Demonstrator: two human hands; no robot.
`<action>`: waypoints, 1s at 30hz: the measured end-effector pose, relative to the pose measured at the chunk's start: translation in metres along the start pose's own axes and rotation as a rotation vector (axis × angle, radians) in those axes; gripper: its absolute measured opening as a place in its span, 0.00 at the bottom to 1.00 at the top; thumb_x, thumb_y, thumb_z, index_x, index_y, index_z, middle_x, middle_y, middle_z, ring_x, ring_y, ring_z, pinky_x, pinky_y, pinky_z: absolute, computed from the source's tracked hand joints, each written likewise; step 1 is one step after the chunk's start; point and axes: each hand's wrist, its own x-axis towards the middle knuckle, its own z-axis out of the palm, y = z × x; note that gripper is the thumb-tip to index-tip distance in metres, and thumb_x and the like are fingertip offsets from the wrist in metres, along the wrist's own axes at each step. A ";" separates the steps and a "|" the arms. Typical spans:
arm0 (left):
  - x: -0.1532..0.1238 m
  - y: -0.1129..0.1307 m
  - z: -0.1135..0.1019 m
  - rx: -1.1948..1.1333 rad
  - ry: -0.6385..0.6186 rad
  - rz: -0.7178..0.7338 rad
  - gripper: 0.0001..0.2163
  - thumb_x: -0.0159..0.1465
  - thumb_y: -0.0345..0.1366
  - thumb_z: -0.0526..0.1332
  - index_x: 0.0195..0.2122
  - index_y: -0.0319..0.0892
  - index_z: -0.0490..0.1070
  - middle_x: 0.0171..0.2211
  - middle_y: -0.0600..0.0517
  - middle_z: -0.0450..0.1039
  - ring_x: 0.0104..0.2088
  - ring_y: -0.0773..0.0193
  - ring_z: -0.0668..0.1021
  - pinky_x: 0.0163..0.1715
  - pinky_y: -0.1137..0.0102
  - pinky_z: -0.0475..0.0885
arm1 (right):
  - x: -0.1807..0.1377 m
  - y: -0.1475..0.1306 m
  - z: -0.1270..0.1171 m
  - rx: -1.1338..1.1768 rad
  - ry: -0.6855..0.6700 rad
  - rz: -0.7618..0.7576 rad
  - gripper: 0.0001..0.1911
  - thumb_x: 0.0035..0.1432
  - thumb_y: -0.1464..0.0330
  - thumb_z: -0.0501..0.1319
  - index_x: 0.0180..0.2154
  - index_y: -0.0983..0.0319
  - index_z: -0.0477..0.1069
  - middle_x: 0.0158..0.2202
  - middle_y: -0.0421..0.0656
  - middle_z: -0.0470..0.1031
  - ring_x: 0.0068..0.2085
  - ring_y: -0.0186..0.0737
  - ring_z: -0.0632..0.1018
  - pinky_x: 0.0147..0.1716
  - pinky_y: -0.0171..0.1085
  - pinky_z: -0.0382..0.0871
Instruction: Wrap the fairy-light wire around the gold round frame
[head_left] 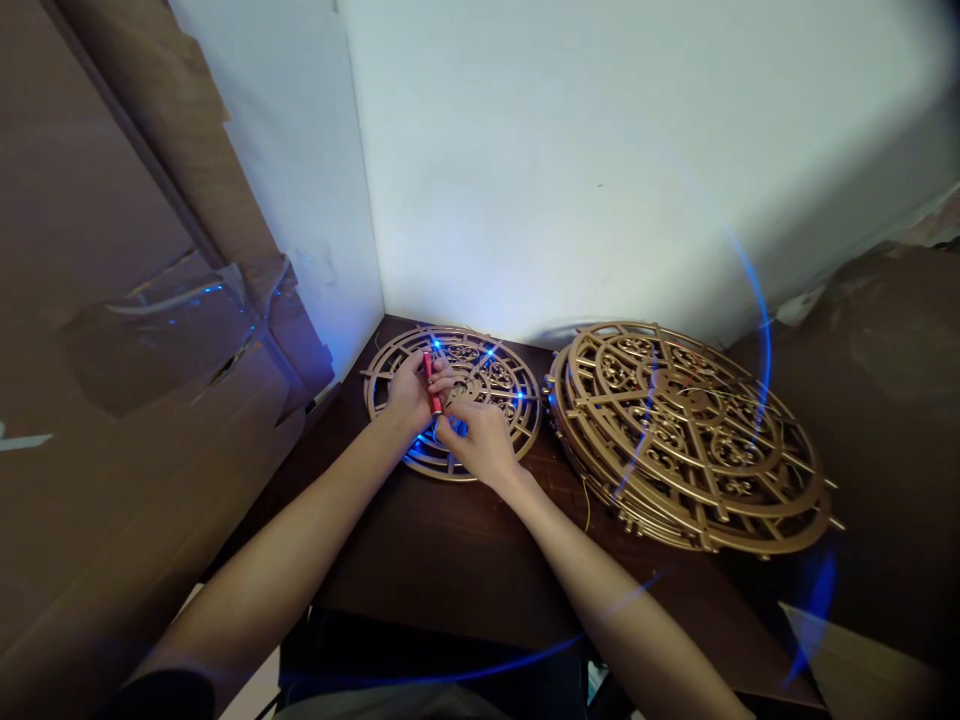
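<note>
My left hand (pixel 411 392) is closed round a small red cylinder (pixel 432 383), held upright over a round gold openwork disc (pixel 495 372) that lies flat on the dark table. My right hand (pixel 478 438) is just below and to the right, with its fingers pinched at the cylinder's lower end. Blue points of light glow on the disc around both hands. What the right fingers pinch is too small to make out.
A stack of larger gold openwork discs (pixel 690 435) lies on the dark wooden table (pixel 450 560) to the right. White walls meet in a corner behind. Brown cardboard sheets (pixel 135 330) lean at the left. Blue light streaks cross the view.
</note>
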 end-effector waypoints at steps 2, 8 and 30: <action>0.002 0.000 -0.002 -0.001 -0.012 0.029 0.14 0.69 0.32 0.47 0.24 0.39 0.58 0.18 0.55 0.59 0.14 0.76 0.59 0.10 0.81 0.56 | 0.000 -0.002 -0.001 0.003 -0.004 0.016 0.14 0.56 0.70 0.56 0.19 0.61 0.64 0.19 0.37 0.66 0.23 0.31 0.65 0.27 0.32 0.53; 0.003 0.002 -0.003 0.008 -0.042 0.033 0.14 0.69 0.33 0.46 0.25 0.39 0.56 0.19 0.55 0.59 0.14 0.76 0.60 0.10 0.82 0.56 | 0.000 -0.001 0.001 0.054 0.005 0.005 0.15 0.56 0.69 0.56 0.18 0.61 0.61 0.18 0.35 0.62 0.22 0.30 0.62 0.25 0.31 0.53; 0.002 0.005 -0.003 0.891 -0.112 0.401 0.01 0.63 0.32 0.55 0.34 0.41 0.62 0.19 0.56 0.65 0.14 0.74 0.61 0.10 0.82 0.51 | 0.006 0.021 0.000 0.254 0.474 0.289 0.12 0.60 0.64 0.57 0.34 0.59 0.79 0.52 0.48 0.67 0.53 0.43 0.68 0.54 0.44 0.61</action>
